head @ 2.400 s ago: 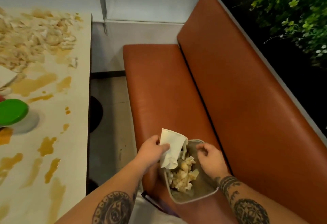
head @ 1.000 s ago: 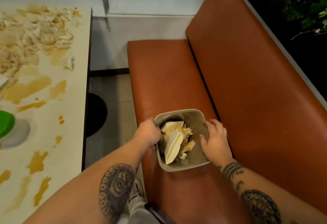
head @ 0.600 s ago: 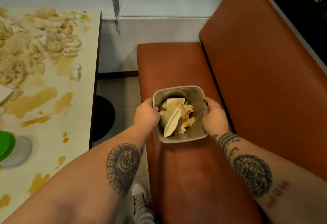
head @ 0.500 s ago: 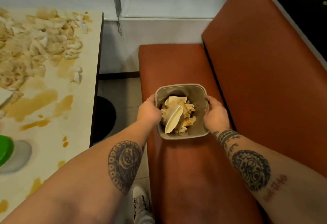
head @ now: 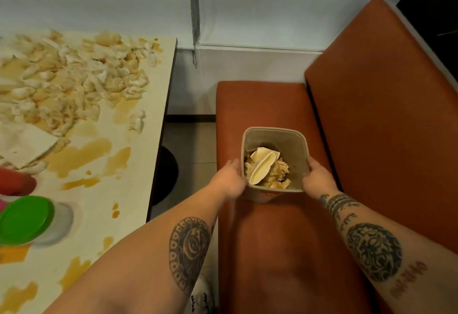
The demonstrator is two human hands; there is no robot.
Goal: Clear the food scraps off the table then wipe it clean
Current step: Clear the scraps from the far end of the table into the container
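Currently the bin (head: 295,140) is grasped at both side walls, upright, mouth up, over the bench seat (head: 260,105); whether it rests there cannot be told. The left hand (head: 229,179) is clasped on the left wall and the right hand (head: 318,177) on the right wall, thumb at the rim. Crumpled paper (head: 262,169) is seen inside. The food scraps (head: 69,83) are heaped on the far part of the table (head: 138,164), left of and beyond the bin, across the floor gap. The left hand is judged nearer. The heap's long axis runs roughly across the table. No brand is legible. The orange print under the near rim and the forearm lettering cannot be read.
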